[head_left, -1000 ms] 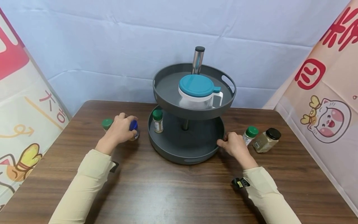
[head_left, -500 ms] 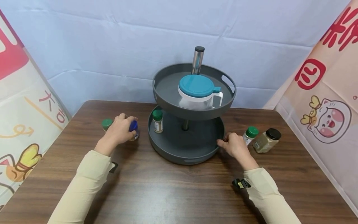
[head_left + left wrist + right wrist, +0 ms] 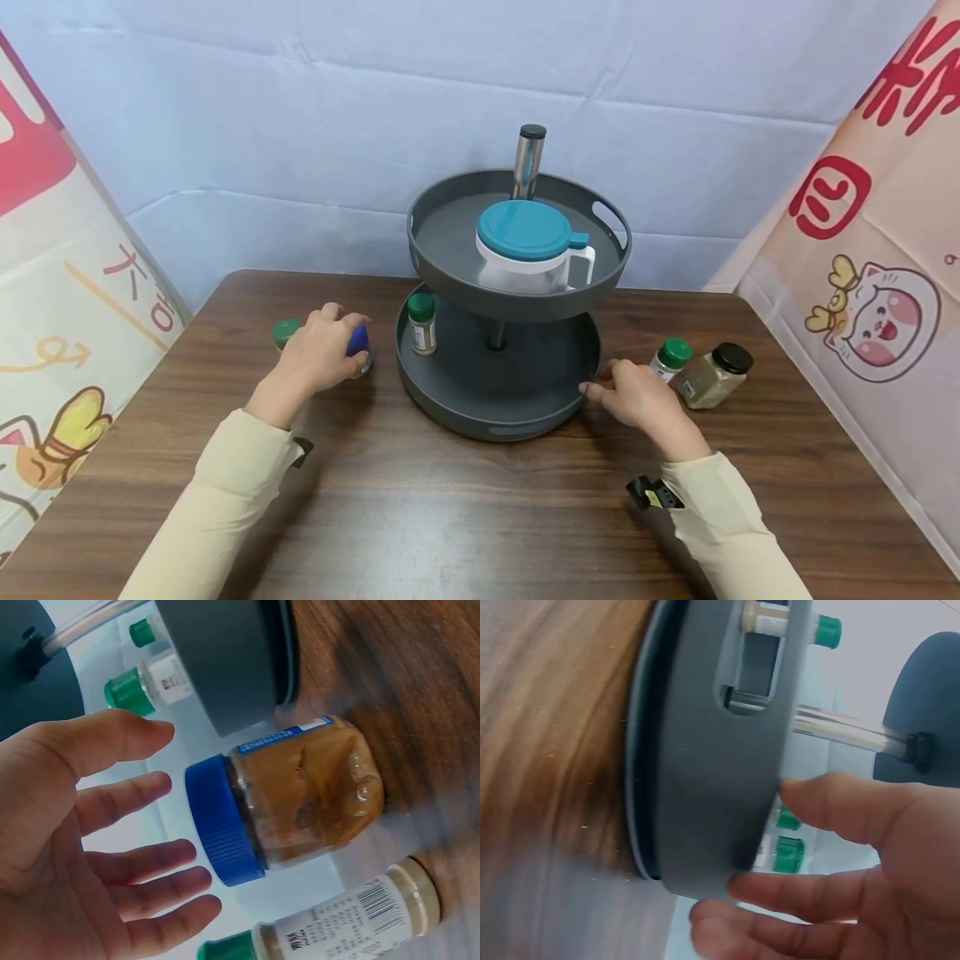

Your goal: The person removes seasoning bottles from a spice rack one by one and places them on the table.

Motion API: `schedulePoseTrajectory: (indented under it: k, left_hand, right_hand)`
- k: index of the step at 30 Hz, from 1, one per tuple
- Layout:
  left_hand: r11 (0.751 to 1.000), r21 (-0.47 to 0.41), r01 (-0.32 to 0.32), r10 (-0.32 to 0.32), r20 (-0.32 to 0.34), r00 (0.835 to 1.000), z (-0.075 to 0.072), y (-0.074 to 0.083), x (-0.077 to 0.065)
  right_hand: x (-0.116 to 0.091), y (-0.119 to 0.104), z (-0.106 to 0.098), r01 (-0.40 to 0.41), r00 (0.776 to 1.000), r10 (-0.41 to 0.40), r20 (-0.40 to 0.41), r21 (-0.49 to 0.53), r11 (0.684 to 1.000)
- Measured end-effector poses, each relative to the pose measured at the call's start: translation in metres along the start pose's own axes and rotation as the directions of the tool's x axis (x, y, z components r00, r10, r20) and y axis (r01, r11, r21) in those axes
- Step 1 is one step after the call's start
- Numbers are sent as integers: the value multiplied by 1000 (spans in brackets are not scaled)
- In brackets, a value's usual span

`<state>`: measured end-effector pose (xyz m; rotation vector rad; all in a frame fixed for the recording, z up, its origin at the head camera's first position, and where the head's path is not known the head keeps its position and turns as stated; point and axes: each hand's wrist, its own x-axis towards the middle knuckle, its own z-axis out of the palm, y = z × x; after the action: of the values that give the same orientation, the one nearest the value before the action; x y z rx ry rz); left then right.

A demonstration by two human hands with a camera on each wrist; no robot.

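Note:
My left hand (image 3: 317,350) reaches over a blue-lidded jar (image 3: 360,343). In the left wrist view its relaxed fingers and thumb are spread around the blue lid (image 3: 225,821), with a gap to it; brown contents show through the clear jar. A green-capped spice bottle (image 3: 345,922) stands beside the jar. At the right, my right hand (image 3: 637,395) is at the rim of the lower tray (image 3: 495,412) of a grey two-tier turntable. Its thumb and fingers lie loosely along the tray's outer wall in the right wrist view (image 3: 712,765).
The lower tray bears a green-capped bottle (image 3: 423,325); the upper tray (image 3: 450,233) bears a teal-lidded jug (image 3: 525,242). Right of the turntable stand another green-capped bottle (image 3: 671,357) and a black-lidded jar (image 3: 716,377). A metal post (image 3: 529,162) rises through the trays.
My right hand has drawn slightly back toward the right and front, while staying at the tray rim. The left hand has barely moved over the blue-lidded jar.

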<state>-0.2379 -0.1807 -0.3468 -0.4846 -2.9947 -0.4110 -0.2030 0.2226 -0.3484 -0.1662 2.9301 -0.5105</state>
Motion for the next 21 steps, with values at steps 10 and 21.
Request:
schedulePoseTrajectory:
  k: [10, 21]
  left_hand:
    - [997, 62, -51, 53, -43, 998, -7, 10, -10]
    - [979, 59, -194, 198, -92, 976, -11, 18, -25]
  right_hand:
    - [-11, -11, -8, 25, 1000, -26, -14, -63, 998]
    - [-23, -35, -2, 166, 982, -174, -78, -98, 981]
